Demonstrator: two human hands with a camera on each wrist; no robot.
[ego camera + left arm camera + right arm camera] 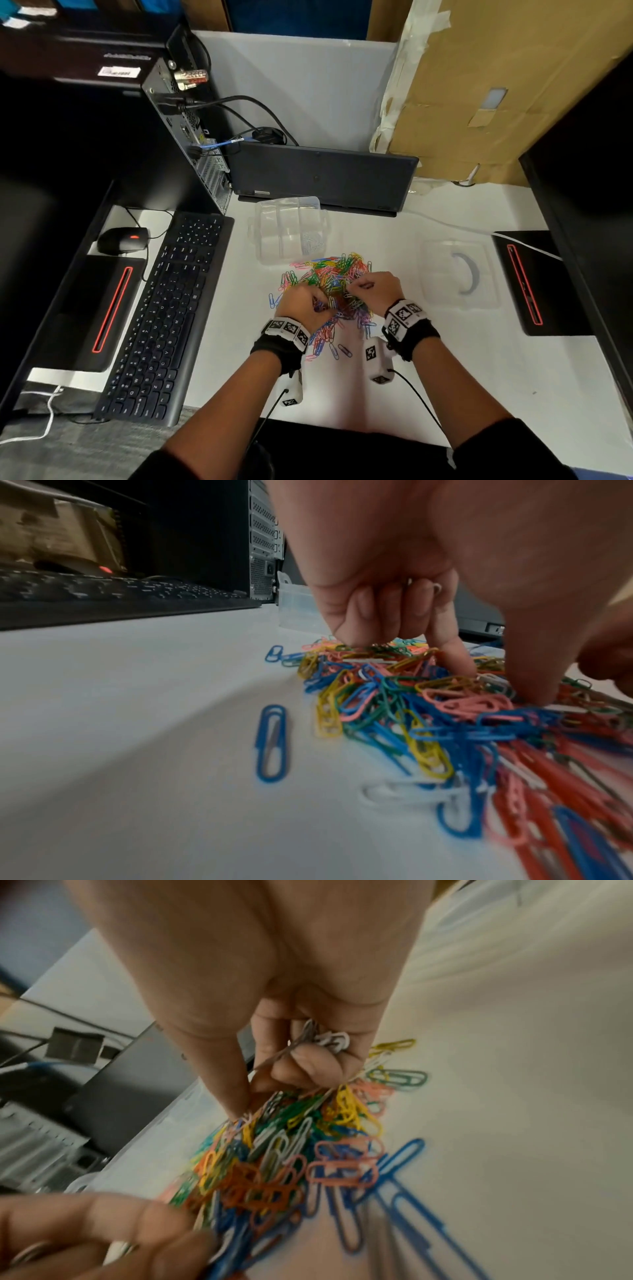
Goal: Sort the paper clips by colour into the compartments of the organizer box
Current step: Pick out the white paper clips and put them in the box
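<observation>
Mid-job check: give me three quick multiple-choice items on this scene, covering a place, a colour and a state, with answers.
1. Where is the organizer box?
A. beyond the clip pile
B. on the keyboard
C. in the person's lap

2. What colour are the clips held in the right hand?
A. red
B. white
C. green

3. What are both hands doing?
A. resting flat, away from the pile
B. closing the box
C. picking in the pile

Answers: 1 A, the box stands past the pile, near the laptop. 2 B, white clips sit in its curled fingers. 3 C, left hand and right hand have fingertips in the pile.
</observation>
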